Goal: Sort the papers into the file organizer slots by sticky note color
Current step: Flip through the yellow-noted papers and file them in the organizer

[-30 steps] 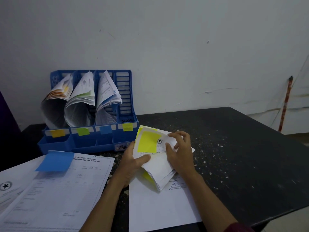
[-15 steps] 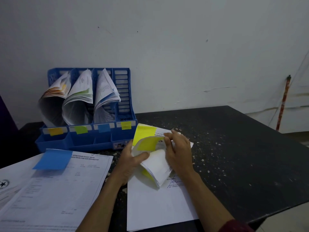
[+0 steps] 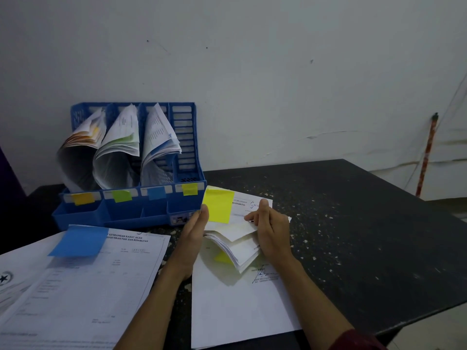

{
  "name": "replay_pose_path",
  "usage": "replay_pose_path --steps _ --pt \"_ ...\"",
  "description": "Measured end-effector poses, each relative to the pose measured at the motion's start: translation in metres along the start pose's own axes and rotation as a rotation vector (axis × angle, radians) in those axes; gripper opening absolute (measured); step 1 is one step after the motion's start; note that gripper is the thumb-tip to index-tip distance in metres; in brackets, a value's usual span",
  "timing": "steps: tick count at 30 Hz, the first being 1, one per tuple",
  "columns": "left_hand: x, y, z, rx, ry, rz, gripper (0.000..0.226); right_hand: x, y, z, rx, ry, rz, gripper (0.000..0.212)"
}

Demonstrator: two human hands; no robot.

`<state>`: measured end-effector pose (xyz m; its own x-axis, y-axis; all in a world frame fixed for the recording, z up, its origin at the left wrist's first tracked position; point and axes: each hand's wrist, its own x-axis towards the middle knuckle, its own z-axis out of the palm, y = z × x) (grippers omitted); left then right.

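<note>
A blue file organizer (image 3: 154, 213) stands at the table's back left, its slots tagged orange, green, blue and yellow. Curled papers fill the first three slots; the yellow-tagged slot (image 3: 185, 150) holds none. In front of it lies a stack of papers with yellow sticky notes (image 3: 218, 207). My left hand (image 3: 195, 236) grips the stack's left edge. My right hand (image 3: 271, 232) holds several folded-over sheets (image 3: 240, 248) of the same stack. A second stack topped by a blue sticky note (image 3: 79, 241) lies at the near left.
The dark speckled table (image 3: 353, 236) runs to the right and back to a white wall. A red stick (image 3: 427, 155) leans against the wall at the right. The table's near right edge (image 3: 417, 322) drops off.
The top sheets of the yellow-note stack have been folded further toward me, uncovering a flat sheet with a yellow note. My right hand shifted right; my left thumb moved to the note's edge.
</note>
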<state>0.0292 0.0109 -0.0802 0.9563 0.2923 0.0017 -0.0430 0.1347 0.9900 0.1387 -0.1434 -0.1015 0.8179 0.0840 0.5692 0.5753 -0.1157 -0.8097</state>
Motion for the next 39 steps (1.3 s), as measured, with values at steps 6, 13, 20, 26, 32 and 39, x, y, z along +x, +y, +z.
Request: replay_pose_path --steps 6,13,20,26,32,39 --pt "0.000 0.001 0.006 0.032 0.027 0.013 0.022 0.004 -0.006 -0.006 0.131 0.028 0.188 0.062" --pt "0.006 -0.010 0.001 0.023 -0.013 0.055 0.050 0.001 0.006 -0.001 -0.198 -0.098 -0.035 0.013" --pt "0.007 -0.012 0.000 0.047 -0.017 0.066 0.052 -0.002 0.005 -0.002 -0.221 -0.139 -0.097 0.036" --pt "0.007 -0.012 0.000 0.059 -0.021 0.085 0.051 -0.001 0.012 0.001 -0.347 -0.201 -0.073 0.060" --pt "0.006 -0.012 0.000 0.043 -0.028 0.096 0.053 -0.002 0.016 0.001 -0.372 -0.154 -0.176 0.058" --pt "0.008 -0.014 -0.001 0.058 -0.013 0.110 0.052 0.001 0.011 -0.001 -0.320 0.053 -0.283 0.034"
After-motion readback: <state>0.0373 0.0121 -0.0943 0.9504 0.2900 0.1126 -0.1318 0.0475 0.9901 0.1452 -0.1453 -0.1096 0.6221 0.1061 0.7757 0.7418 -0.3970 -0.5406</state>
